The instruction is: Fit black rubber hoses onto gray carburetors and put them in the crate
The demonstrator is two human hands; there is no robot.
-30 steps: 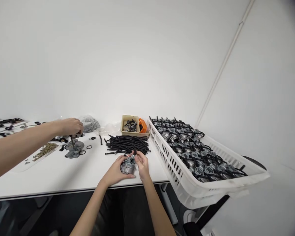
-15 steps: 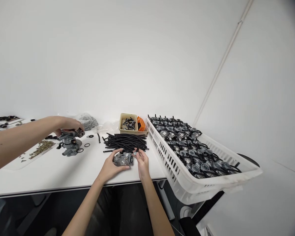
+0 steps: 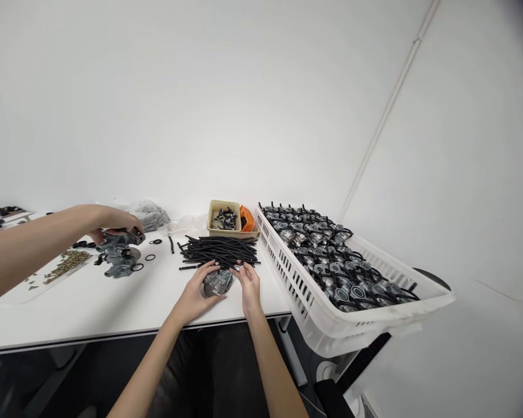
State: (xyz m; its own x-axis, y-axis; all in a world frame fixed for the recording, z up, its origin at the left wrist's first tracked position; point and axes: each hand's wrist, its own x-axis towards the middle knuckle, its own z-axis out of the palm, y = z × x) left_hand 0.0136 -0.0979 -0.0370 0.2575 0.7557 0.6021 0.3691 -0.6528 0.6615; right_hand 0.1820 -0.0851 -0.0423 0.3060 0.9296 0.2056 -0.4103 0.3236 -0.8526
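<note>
A grey metal carburetor (image 3: 218, 283) is gripped in my left hand (image 3: 193, 299), just above the table near its front edge. My right hand (image 3: 249, 289), at the carburetor's right side, pinches a small black-and-silver part (image 3: 238, 267) between thumb and fingers. That part is close to the carburetor's upper right side; whether they touch I cannot tell. Right behind my hands lies a pile of short black hoses (image 3: 218, 249).
To the right, a white crate (image 3: 305, 302) holds rows of carburetors. A beige tray (image 3: 211, 216) with small parts and an orange basket (image 3: 247, 218) stand behind the hoses. At left, a co-worker's hand (image 3: 119, 219) is on stacked carburetors (image 3: 119, 255), near brass fittings (image 3: 67, 264) and black rings (image 3: 150, 257).
The carburetor has turned in my left hand, showing a different side. My right hand has stayed close beside it with the small part. The whole view has shifted slightly.
</note>
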